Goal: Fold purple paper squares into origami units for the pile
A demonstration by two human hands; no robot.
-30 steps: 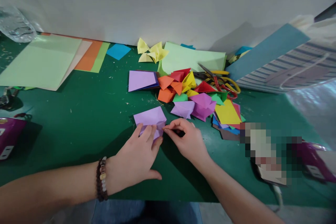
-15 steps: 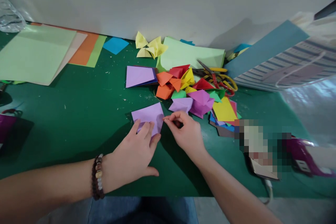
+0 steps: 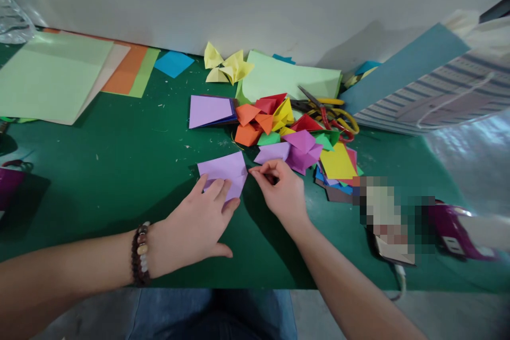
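Now the folded lilac paper (image 3: pixel 221 171) lies on the green mat (image 3: pixel 99 170) at near center, its long axis running left to right and one corner pointing right, the left hand (image 3: pixel 191 218) spread wide on it, the right hand (image 3: pixel 281 191) pinched narrow just beside that corner.

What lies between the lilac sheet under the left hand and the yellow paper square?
In the head view, the right hand and folded lilac paper pieces lie between that lilac sheet and the yellow paper square.
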